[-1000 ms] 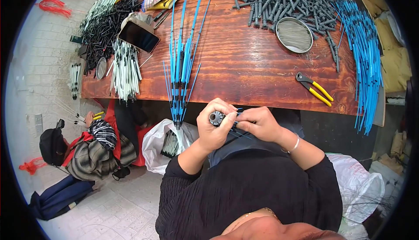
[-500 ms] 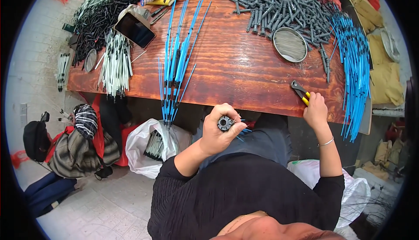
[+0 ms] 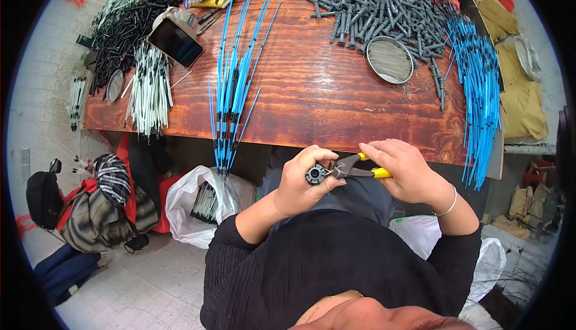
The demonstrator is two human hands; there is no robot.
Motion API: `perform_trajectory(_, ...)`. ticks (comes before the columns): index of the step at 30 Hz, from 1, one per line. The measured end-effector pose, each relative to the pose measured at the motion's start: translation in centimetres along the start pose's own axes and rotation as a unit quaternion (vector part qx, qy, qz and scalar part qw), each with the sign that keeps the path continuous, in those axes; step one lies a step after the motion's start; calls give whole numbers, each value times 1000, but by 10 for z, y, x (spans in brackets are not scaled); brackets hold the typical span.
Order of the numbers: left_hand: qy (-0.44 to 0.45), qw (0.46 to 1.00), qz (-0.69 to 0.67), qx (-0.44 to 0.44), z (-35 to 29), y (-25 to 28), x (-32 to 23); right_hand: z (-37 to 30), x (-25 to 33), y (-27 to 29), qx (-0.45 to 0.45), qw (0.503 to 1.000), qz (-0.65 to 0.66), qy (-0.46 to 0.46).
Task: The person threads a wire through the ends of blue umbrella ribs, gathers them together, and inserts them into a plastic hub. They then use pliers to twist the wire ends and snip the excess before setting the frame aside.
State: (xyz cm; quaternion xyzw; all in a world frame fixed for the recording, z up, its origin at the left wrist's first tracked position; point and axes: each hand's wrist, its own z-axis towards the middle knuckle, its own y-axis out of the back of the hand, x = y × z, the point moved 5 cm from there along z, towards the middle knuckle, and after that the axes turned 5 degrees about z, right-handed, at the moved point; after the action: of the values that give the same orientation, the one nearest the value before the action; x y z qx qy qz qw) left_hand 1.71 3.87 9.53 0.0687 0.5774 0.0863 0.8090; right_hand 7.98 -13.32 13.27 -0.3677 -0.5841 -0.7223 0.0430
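Brace dark round part [image 3: 315,175] in curled left hand [image 3: 297,181]; nip squarely with spread pliers [image 3: 359,173] gripped in half-curled right hand [image 3: 404,171].

A reddish wooden table [image 3: 312,108] carries grey parts [image 3: 372,6], black parts [image 3: 123,33], blue rods [image 3: 480,84] and a round dish [image 3: 393,80]

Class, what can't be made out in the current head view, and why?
Head view: body of the round ribbed grey part, hidden by the left hand.
Head view: handle ends of the yellow-handled pliers, covered by the right hand.
Head view: single wires in the round dish, too fine to count.
Head view: far side of the grey parts pile, cut off by the top edge.
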Motion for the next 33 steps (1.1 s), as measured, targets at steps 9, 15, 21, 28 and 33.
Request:
perform_trajectory(9,-14,999,45,-23,0,-2,-4,3,13,12,-18,977,-211,0)
perform_trajectory(15,-52,998,39,9,-3,-3,10,-5,15,17,12,976,-219,1)
perform_trajectory(21,-76,994,-31,77,1,-7,4,-22,-5,-4,253,953,24,-166)
perform_trajectory(28,-100,994,13,43,1,-10,7,-25,-8,-15,244,879,377,-159)
perform_trajectory(33,-100,995,-19,-10,5,-6,10,-22,26,25,-38,977,-208,-3)
